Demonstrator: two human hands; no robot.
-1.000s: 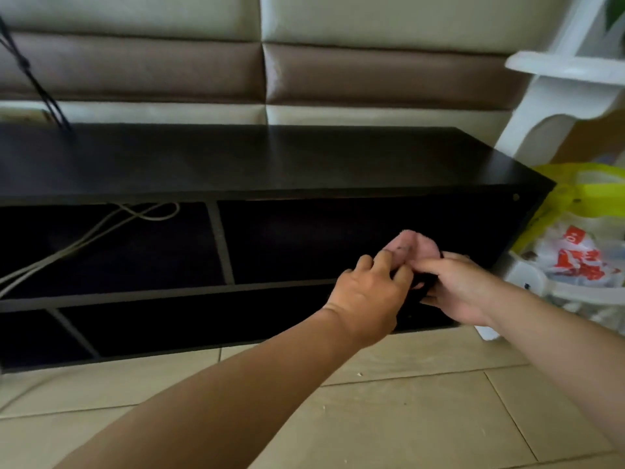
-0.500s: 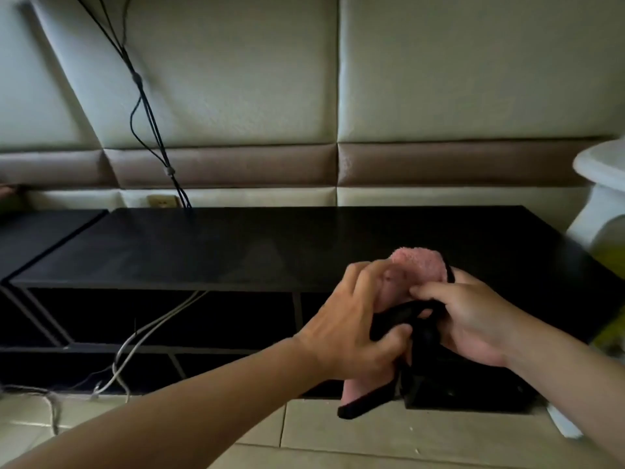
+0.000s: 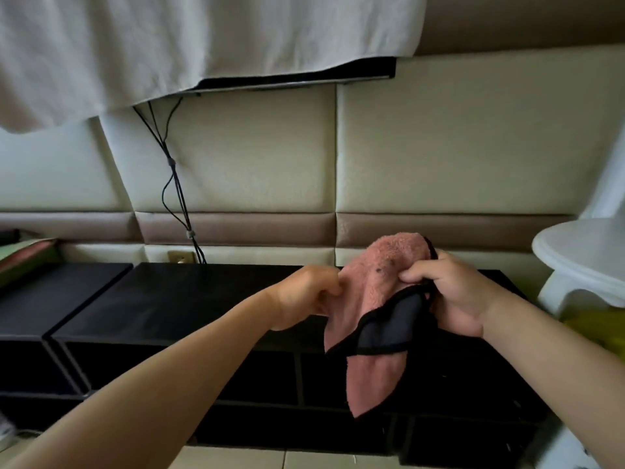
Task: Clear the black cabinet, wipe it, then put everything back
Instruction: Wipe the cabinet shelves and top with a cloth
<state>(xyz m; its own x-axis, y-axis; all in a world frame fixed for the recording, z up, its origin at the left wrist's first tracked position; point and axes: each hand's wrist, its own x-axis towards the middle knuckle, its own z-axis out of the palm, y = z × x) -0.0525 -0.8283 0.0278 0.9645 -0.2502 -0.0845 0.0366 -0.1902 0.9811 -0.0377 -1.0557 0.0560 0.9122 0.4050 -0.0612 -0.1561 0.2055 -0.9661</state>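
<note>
Pink terry cloth (image 3: 382,275) with a black trim, held up in the air between both hands, that's basically the whole scene. The left hand (image 3: 304,297) has its fingers curled in and pinches the cloth's left edge. The right hand (image 3: 456,296) grips the upper right part, thumb pressed on the front of the pink pile and the other fingers wrapped round behind. One corner is folded over so the black backing shows, and the loose end hangs down to a point in front of the shelves. You can see a few dark specks on the pink side near the top.

Right behind and below it sits the black cabinet (image 3: 169,299), long and low. Its top is bare and its open compartments (image 3: 263,377) are too dark to see into. A second black unit (image 3: 57,292) sits just beside it on the left, with some flat greenish and reddish stuff (image 3: 23,255) at its far end, can't tell what.

On the padded wall (image 3: 439,147), black cables (image 3: 174,184) run down to near a socket (image 3: 181,256) just above the cabinet top. Higher up, a white sheet (image 3: 203,38) is draped over a dark screen, only its bottom edge (image 3: 304,76) peeking out. White stand (image 3: 585,255) off to the right with something yellow (image 3: 595,330) below it, and pale tiled floor (image 3: 236,460) at the bottom.
</note>
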